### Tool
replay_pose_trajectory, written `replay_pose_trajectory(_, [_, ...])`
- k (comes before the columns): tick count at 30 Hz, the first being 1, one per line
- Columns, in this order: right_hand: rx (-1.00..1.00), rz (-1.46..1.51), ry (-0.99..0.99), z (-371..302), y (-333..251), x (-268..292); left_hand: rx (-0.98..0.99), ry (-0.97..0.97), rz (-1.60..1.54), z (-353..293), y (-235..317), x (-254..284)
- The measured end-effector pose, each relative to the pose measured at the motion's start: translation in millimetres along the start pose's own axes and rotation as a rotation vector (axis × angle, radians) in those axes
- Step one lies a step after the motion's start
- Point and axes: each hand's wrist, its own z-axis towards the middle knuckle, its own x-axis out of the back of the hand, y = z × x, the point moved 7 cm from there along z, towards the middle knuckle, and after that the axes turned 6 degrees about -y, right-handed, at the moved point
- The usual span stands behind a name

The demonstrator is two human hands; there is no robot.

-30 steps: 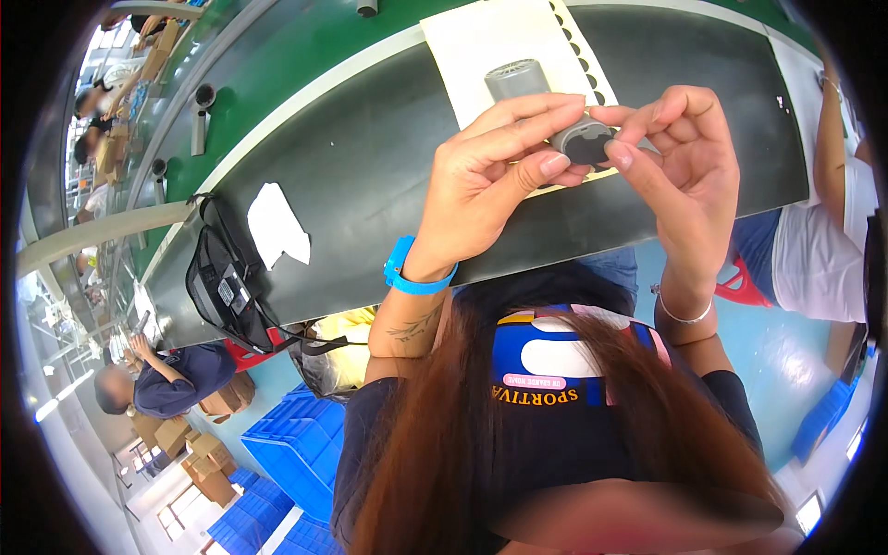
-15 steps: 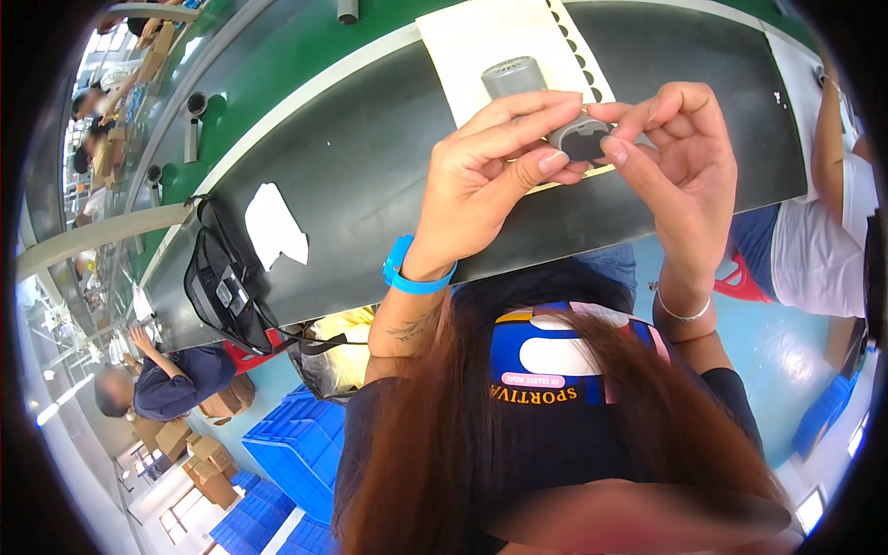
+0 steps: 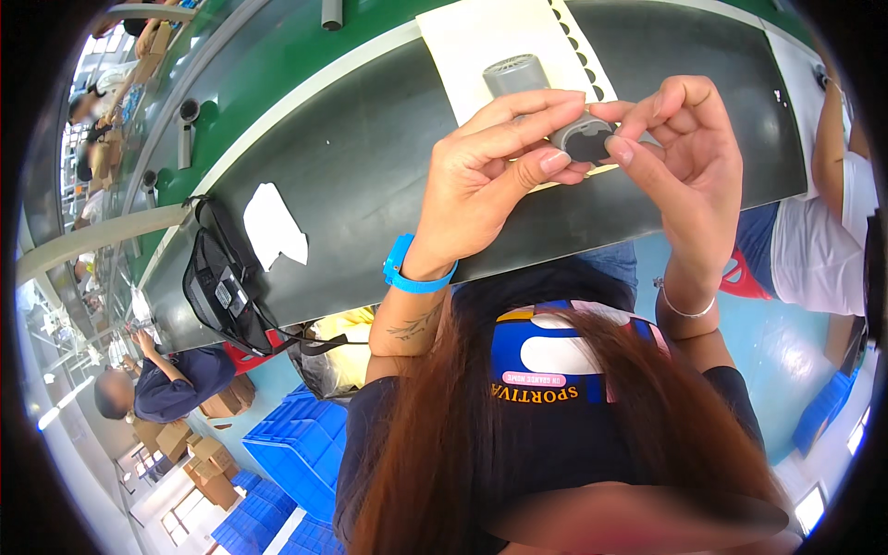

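Above the black worktable (image 3: 370, 148), both hands meet at a small round grey cap (image 3: 585, 141) with a dark inside. My left hand (image 3: 490, 171) is closed around its left side, thumb below and fingers above. My right hand (image 3: 684, 153) pinches the right edge of the cap between thumb and index finger, with the other fingers curled. Any smaller piece between those fingertips is hidden. Just beyond my left fingers, a grey cylinder (image 3: 514, 76) with a slotted end lies on a cream sheet (image 3: 462, 46) that has dark half-round notches down one side.
A green conveyor (image 3: 268, 69) beyond the table carries grey tubular parts (image 3: 188, 129). On the left of the table are a white paper piece (image 3: 276, 227) and a black mesh bag (image 3: 222, 287). Blue crates (image 3: 296, 444) stand lower left. People sit at both sides.
The grey parts on the conveyor have drifted leftward and nearer. My right hand has shifted slightly right, and the cap's dark inside shows a little differently. My left hand stays in place.
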Motion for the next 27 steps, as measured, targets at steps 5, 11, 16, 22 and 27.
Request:
replay_pose_trajectory(5, [-0.005,-0.007,-0.003,1,0,-1,-0.021,0.023,0.022,0,1,1])
replay_pose_trajectory(11, [-0.074,-0.045,-0.009,0,-3,-4,-0.019,0.022,0.020,-1,1,1])
replay_pose_trajectory(16, [-0.075,-0.059,-0.009,0,-5,-4,-0.014,0.012,0.021,-1,1,-1])
replay_pose_trajectory(22, [-0.080,-0.123,0.011,-5,-8,-6,-0.058,0.013,0.120,-1,5,-6])
replay_pose_trajectory(27, [-0.053,-0.233,0.043,-7,-11,-7,-0.035,0.068,0.112,-1,3,-5])
